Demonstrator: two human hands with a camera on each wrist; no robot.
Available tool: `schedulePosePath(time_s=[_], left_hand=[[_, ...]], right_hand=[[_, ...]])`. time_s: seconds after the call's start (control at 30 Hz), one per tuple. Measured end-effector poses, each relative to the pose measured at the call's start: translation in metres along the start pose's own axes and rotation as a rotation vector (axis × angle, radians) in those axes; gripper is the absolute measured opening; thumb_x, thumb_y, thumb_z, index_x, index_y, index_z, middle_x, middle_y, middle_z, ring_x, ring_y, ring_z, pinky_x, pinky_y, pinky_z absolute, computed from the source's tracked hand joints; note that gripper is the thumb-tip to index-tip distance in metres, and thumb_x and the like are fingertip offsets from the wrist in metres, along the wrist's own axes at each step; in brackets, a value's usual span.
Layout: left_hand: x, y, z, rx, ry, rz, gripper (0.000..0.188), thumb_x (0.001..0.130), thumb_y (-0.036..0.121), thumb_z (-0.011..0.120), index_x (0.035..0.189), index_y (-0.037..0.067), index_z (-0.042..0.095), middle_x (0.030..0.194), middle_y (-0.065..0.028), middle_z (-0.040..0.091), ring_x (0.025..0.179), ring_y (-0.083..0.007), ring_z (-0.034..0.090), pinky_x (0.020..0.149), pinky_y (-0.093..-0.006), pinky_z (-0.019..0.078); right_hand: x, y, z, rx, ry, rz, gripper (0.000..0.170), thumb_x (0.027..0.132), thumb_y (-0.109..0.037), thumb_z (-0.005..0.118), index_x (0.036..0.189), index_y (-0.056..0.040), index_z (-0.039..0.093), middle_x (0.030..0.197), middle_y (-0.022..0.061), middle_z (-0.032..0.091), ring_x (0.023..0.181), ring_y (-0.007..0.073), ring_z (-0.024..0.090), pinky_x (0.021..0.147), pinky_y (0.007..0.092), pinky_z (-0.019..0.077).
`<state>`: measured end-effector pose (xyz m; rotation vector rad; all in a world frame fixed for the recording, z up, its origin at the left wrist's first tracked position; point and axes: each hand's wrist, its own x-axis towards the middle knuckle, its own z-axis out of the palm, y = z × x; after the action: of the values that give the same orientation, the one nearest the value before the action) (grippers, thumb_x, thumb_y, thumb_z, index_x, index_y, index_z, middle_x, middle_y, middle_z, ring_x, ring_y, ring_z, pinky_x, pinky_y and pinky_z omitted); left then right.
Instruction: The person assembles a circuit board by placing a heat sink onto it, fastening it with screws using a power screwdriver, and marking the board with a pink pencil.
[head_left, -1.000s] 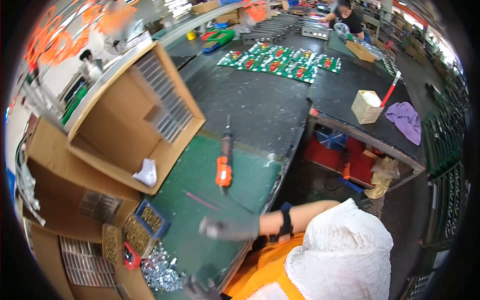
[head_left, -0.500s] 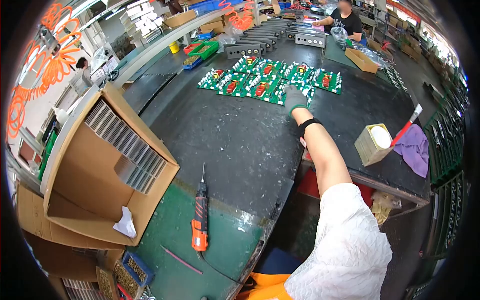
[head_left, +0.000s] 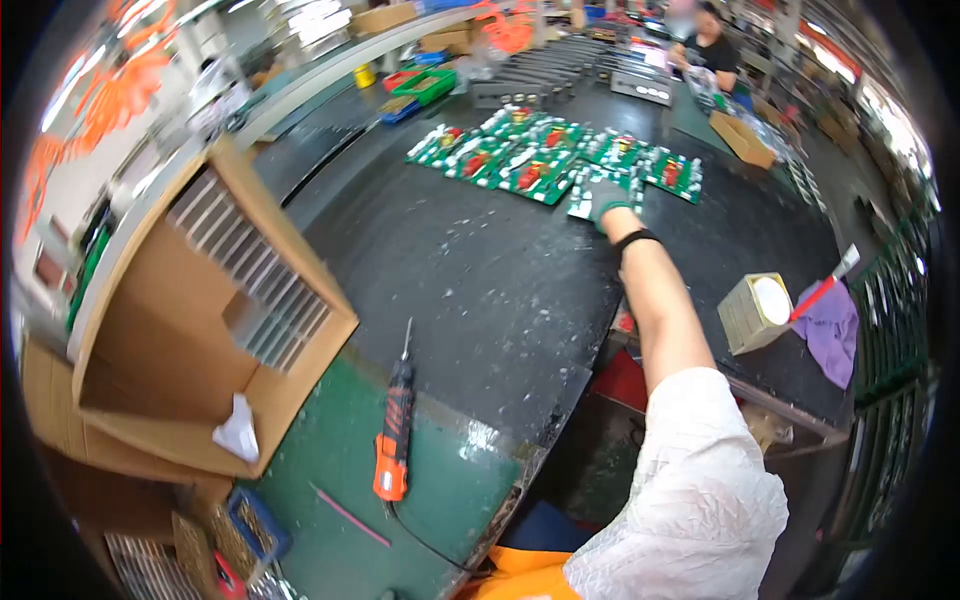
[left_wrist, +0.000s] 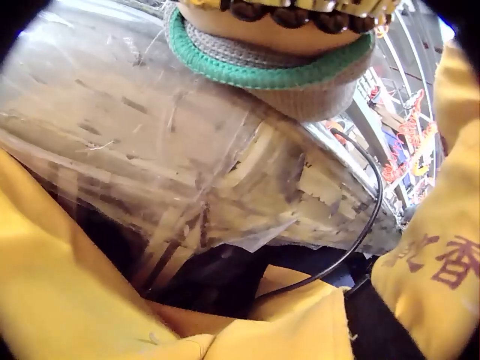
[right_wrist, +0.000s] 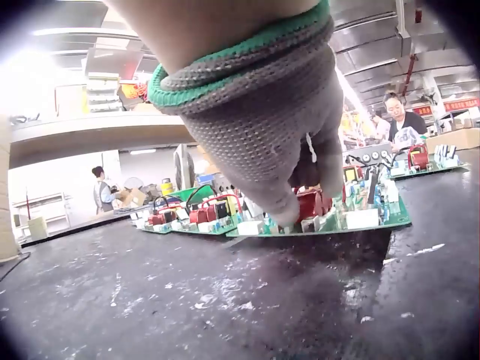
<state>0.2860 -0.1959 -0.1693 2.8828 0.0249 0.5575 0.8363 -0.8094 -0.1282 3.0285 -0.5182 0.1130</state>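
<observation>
keeping the nearest circuit board (right_wrist: 364,219) level would probably serve best here, with a light grip that spares its parts and clears the neighbouring boards (head_left: 532,177). it sits on the dark counter (head_left: 470,260), at the near edge of the group. the right hand (right_wrist: 262,131) has thumb and fingers curled down, gripping the board about a red component (right_wrist: 312,203); whether the left hand (left_wrist: 307,103) is curled or spread cannot be told, its fingers being hidden.
</observation>
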Motion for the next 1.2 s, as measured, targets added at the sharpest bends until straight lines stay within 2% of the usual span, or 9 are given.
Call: schedulePosePath(time_s=[0.17, 0.3, 0.43, 0.53, 0.6, 0.67, 0.73, 0.87, 1.2], left_hand=[[-0.004, 0.001, -0.005, 0.000, -0.074, -0.111, 0.033, 0.086, 0.034, 0.069, 0.105, 0.006, 0.066, 0.096, -0.0157, 0.065, 0.083, -0.0345, 0.063, 0.071, -0.0448, 0.0524], [-0.007, -0.001, 0.000, -0.050, -0.069, -0.088, 0.030, 0.084, 0.021, 0.064, 0.111, 0.008, 0.060, 0.097, -0.0176, 0.058, 0.085, -0.0383, 0.057, 0.072, -0.0487, 0.0475], [0.001, 0.008, -0.016, -0.083, -0.113, -0.164, 0.029, 0.081, 0.019, 0.066, 0.108, 0.010, 0.063, 0.097, -0.0149, 0.060, 0.084, -0.0364, 0.058, 0.072, -0.0461, 0.0478], [0.003, -0.005, -0.013, -0.159, -0.111, -0.110, 0.032, 0.082, 0.020, 0.066, 0.112, 0.011, 0.062, 0.105, -0.0134, 0.060, 0.089, -0.0356, 0.058, 0.077, -0.0473, 0.0477], [0.008, -0.016, -0.022, -0.122, -0.228, -0.068, 0.044, 0.085, 0.033, 0.064, 0.123, 0.012, 0.058, 0.124, -0.0104, 0.057, 0.110, -0.0348, 0.054, 0.094, -0.0523, 0.0413], [0.013, -0.037, -0.030, 0.164, -0.281, 0.011, 0.062, 0.087, 0.051, 0.058, 0.136, 0.014, 0.050, 0.144, -0.0071, 0.046, 0.136, -0.0324, 0.037, 0.112, -0.0574, 0.0199], [0.013, -0.065, -0.045, 0.237, -0.330, -0.096, 0.067, 0.087, 0.056, 0.055, 0.140, 0.015, 0.047, 0.147, -0.0070, 0.043, 0.142, -0.0310, 0.028, 0.114, -0.0572, 0.0107], [-0.007, -0.130, -0.069, 0.357, -0.371, -0.286, 0.075, 0.087, 0.063, 0.051, 0.145, 0.016, 0.043, 0.154, -0.0052, 0.036, 0.148, -0.0298, 0.017, 0.117, -0.0571, -0.0017], [-0.055, -0.156, -0.092, 0.205, -0.045, -0.155, 0.047, 0.084, 0.024, 0.065, 0.130, 0.016, 0.055, 0.134, -0.0039, 0.055, 0.135, -0.0324, 0.039, 0.109, -0.0521, 0.0297]], right_hand=[[-0.035, 0.011, -0.060, 0.334, 0.111, -0.130, 0.025, 0.077, -0.020, 0.074, 0.098, -0.0065, 0.069, 0.102, 0.0173, 0.069, 0.094, 0.0326, 0.066, 0.084, 0.0387, 0.0510], [-0.090, -0.001, -0.120, 0.642, 0.030, -0.173, 0.022, 0.081, -0.022, 0.070, 0.094, -0.0053, 0.067, 0.087, 0.0101, 0.067, 0.079, 0.0202, 0.063, 0.073, 0.0356, 0.0506], [-0.156, -0.045, -0.168, 1.025, -0.254, -0.549, 0.021, 0.086, -0.024, 0.065, 0.096, -0.0070, 0.058, 0.086, 0.0009, 0.057, 0.074, 0.0116, 0.059, 0.069, 0.0274, 0.0502], [-0.245, -0.129, -0.211, 1.026, -0.419, -0.794, 0.010, 0.086, -0.013, 0.062, 0.091, -0.0061, 0.056, 0.082, -0.0007, 0.054, 0.075, 0.0085, 0.055, 0.068, 0.0262, 0.0464], [-0.301, -0.183, -0.225, 0.914, -0.424, -0.991, 0.009, 0.083, -0.008, 0.063, 0.087, -0.0052, 0.055, 0.081, -0.0003, 0.053, 0.077, 0.0087, 0.054, 0.069, 0.0274, 0.0449], [-0.353, -0.235, -0.232, 0.778, -0.268, -1.345, 0.010, 0.081, -0.009, 0.065, 0.086, -0.0047, 0.057, 0.080, 0.0024, 0.054, 0.078, 0.0130, 0.055, 0.069, 0.0294, 0.0440], [-0.401, -0.282, -0.225, 0.735, -0.367, -1.587, 0.013, 0.081, -0.012, 0.068, 0.089, -0.0057, 0.061, 0.082, 0.0069, 0.057, 0.080, 0.0214, 0.059, 0.071, 0.0324, 0.0464], [-0.490, -0.349, -0.187, 0.263, -0.010, -2.170, 0.016, 0.079, -0.015, 0.068, 0.092, -0.0101, 0.062, 0.093, 0.0071, 0.061, 0.091, 0.0281, 0.061, 0.078, 0.0384, 0.0515], [-0.525, -0.403, -0.119, -0.033, 0.045, -2.333, 0.018, 0.076, -0.010, 0.066, 0.094, -0.0116, 0.062, 0.102, 0.0053, 0.059, 0.099, 0.0247, 0.060, 0.083, 0.0372, 0.0511]])
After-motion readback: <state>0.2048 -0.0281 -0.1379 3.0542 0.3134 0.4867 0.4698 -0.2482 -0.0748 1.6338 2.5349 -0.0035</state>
